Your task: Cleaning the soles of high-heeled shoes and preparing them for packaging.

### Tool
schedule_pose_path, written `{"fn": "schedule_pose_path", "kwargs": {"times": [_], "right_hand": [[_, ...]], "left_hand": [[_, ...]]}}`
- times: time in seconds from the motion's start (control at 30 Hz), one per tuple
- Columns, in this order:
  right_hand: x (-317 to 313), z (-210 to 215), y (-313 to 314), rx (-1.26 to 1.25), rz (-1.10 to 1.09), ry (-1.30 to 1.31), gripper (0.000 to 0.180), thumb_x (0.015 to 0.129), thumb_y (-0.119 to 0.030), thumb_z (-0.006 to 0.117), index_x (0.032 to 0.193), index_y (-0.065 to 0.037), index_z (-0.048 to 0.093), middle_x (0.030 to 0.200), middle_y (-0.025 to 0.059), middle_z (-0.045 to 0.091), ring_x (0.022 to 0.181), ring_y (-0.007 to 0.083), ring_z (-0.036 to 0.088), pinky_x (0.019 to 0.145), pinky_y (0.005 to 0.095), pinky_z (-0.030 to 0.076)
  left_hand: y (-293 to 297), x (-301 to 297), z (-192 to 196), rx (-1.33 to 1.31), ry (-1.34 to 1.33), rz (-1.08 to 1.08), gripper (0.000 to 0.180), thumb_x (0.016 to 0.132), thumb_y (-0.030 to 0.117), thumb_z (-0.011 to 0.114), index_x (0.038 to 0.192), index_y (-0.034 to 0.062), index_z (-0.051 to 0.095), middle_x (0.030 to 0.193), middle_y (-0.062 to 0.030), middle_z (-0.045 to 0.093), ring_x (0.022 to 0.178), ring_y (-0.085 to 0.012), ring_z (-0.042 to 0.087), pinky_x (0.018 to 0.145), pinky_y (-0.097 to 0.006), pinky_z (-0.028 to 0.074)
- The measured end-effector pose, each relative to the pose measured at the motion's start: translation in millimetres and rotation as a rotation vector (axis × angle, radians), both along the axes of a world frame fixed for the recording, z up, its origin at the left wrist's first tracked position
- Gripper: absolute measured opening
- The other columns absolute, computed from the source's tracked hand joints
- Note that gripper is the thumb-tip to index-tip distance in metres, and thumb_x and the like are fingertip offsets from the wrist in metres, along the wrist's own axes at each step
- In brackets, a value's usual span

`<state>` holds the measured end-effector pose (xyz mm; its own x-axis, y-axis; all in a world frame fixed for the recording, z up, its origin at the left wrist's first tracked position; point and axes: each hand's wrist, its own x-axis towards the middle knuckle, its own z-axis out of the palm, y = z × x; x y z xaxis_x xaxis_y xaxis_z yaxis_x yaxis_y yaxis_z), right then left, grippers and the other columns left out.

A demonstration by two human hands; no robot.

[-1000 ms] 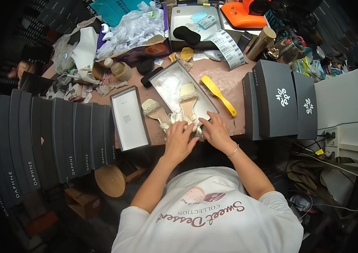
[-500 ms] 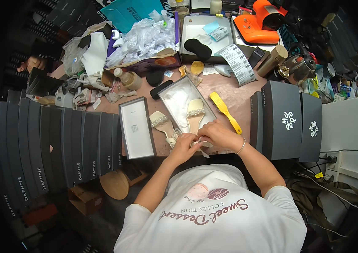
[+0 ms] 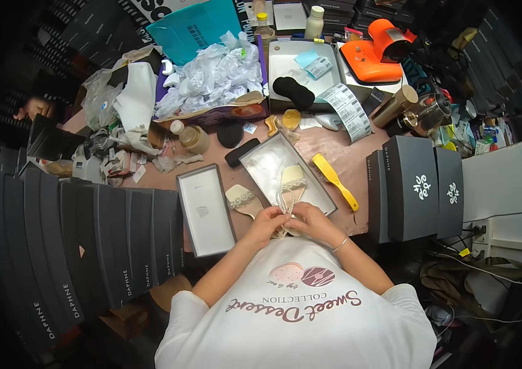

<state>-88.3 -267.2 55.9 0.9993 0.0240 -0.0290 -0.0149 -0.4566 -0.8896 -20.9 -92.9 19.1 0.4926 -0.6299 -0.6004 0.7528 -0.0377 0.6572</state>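
Note:
A cream sandal (image 3: 293, 174) with a beaded toe band lies over the near part of an open shoe box (image 3: 321, 195) lined with white tissue. My left hand (image 3: 266, 224) and my right hand (image 3: 314, 222) meet at its heel end, fingers pinched on its thin beaded ankle strap (image 3: 286, 200). A loop of the strap stands up above the fingertips; its ends are hidden behind them. Left of the box is the matching sandal (image 3: 242, 200), its heel partly covered by my left hand. Beside that lies a grey-rimmed white box lid (image 3: 205, 212).
A yellow brush (image 3: 335, 182) lies right of the shoe box. Dark shoe boxes stand in rows at left (image 3: 110, 243) and right (image 3: 411, 187). Behind are a bottle (image 3: 191, 138), a carton of crumpled tissue (image 3: 211, 77), a label strip (image 3: 348, 111) and an orange device (image 3: 371, 60).
The beaded ankle strap now shows as a raised loop above my fingers. My hands stay together at the sandal's heel end. The whole view has shifted a little.

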Motion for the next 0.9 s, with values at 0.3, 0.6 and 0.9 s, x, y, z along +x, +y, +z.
{"fn": "schedule_pose_path", "kwargs": {"times": [0.3, 0.6, 0.9], "right_hand": [[-5.1, -15.4, 4.9, 0.102, -0.067, 0.067, 0.02, 0.083, -0.02, 0.066, 0.088, -0.001, 0.062, 0.079, 0.0128, 0.059, 0.074, 0.0287, 0.056, 0.068, 0.035, 0.044], [-8.2, -8.9, -4.0, 0.243, -0.005, 0.066, 0.021, 0.084, -0.02, 0.066, 0.093, -0.002, 0.064, 0.087, 0.012, 0.061, 0.08, 0.0258, 0.057, 0.071, 0.0332, 0.045], [-8.6, -10.7, -16.6, 0.149, 0.172, 0.018, 0.024, 0.084, -0.02, 0.065, 0.101, -0.003, 0.064, 0.096, 0.0121, 0.061, 0.094, 0.0295, 0.056, 0.084, 0.0364, 0.045]], "left_hand": [[-7.9, -15.2, -7.4, -0.101, 0.113, 0.234, 0.014, 0.092, 0.01, 0.059, 0.103, 0.0028, 0.058, 0.094, -0.0049, 0.061, 0.08, -0.0103, 0.057, 0.069, -0.024, 0.046], [-4.4, -10.9, 10.7, -0.086, -0.017, 0.051, 0.016, 0.093, 0.013, 0.058, 0.106, 0.0032, 0.055, 0.099, -0.0045, 0.06, 0.088, -0.0111, 0.057, 0.078, -0.027, 0.049], [-9.2, 0.4, 24.0, 0.032, -0.165, -0.203, 0.021, 0.091, 0.019, 0.06, 0.105, 0.0024, 0.06, 0.093, 0.0002, 0.061, 0.082, -0.0066, 0.054, 0.072, -0.022, 0.044]]}}
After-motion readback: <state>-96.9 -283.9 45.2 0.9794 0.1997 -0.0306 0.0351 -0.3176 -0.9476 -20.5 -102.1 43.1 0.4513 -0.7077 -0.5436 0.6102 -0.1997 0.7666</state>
